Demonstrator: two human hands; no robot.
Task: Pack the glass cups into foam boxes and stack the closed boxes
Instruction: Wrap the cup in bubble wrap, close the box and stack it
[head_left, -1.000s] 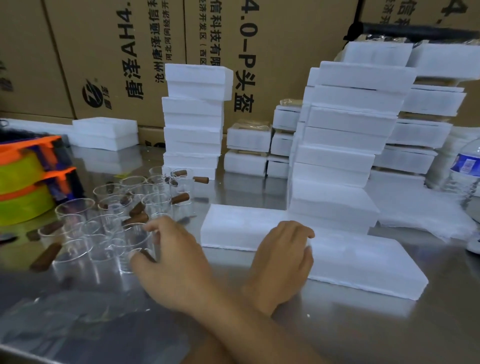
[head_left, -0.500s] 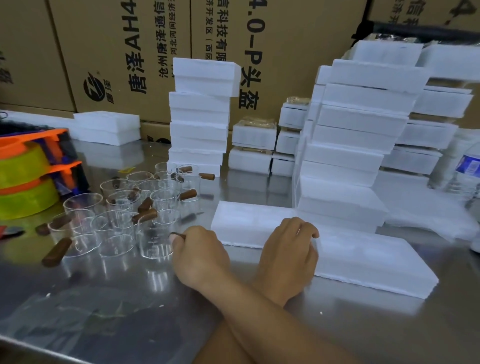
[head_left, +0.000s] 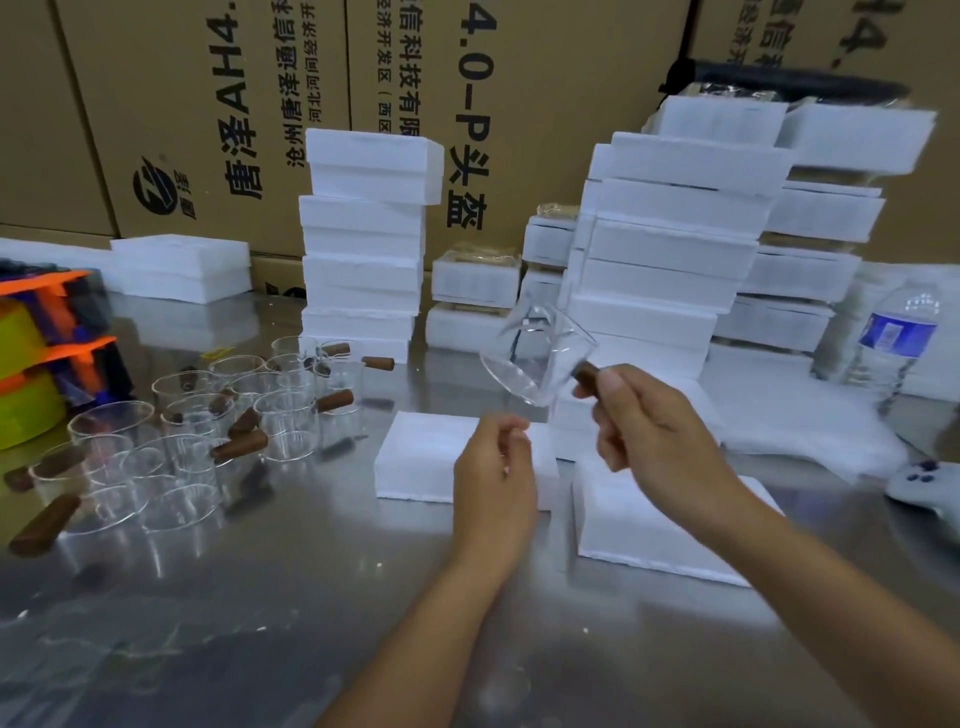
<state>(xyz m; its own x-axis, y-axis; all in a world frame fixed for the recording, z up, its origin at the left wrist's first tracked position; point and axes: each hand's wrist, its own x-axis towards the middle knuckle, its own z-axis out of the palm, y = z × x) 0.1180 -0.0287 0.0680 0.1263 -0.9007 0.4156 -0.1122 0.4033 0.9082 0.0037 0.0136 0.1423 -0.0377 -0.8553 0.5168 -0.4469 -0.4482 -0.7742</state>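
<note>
My right hand (head_left: 649, 426) grips the brown handle of a clear glass cup (head_left: 535, 358) and holds it tilted in the air above the foam pieces. My left hand (head_left: 493, 467) hovers over a white foam piece (head_left: 421, 457) with its fingers loosely curled and nothing in it. A second foam piece (head_left: 639, 530) lies to the right, partly under my right forearm. Several more glass cups with brown handles (head_left: 208, 426) stand grouped on the metal table (head_left: 311, 597) at the left.
Stacks of white foam boxes rise behind: a tall one (head_left: 363, 244) at centre and a wider bank (head_left: 675, 249) on the right. A water bottle (head_left: 893, 338) and a white controller (head_left: 924, 483) sit far right. Tape rolls (head_left: 31, 364) sit far left. Cardboard cartons (head_left: 545, 104) form the back wall.
My arms have uncrossed. The right hand took a cup from the group at the left and carried it up and right. The left hand lifted off the foam. A gap shows between the foam pieces.
</note>
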